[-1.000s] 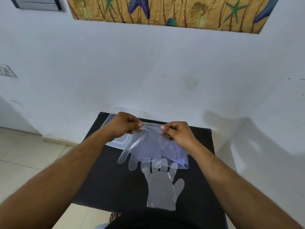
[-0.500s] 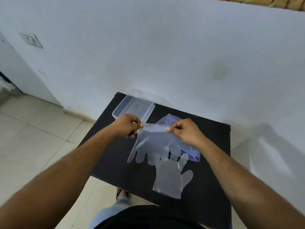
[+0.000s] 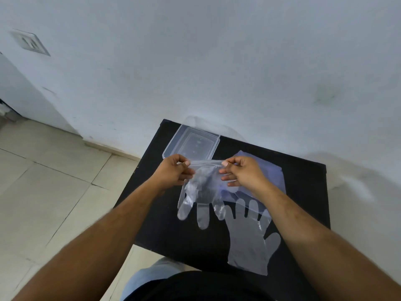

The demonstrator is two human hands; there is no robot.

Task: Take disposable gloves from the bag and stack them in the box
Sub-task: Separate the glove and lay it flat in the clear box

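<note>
Both hands—left hand (image 3: 173,172), right hand (image 3: 243,173)—pinched the clear glove (image 3: 200,192) by its cuff above the table (image 3: 303,181)—flimsy film, so it could crumple short of the far-corner box (image 3: 193,145).

Head view | worn high, facing forward and down | near enough for both forearms | black table (image 3: 303,181) under fingertips (image 3: 224,163), wall (image 3: 195,61) beyond them

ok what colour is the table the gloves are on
Black, matte and plain. The table shows best in the head view, under the flat glove.
</note>
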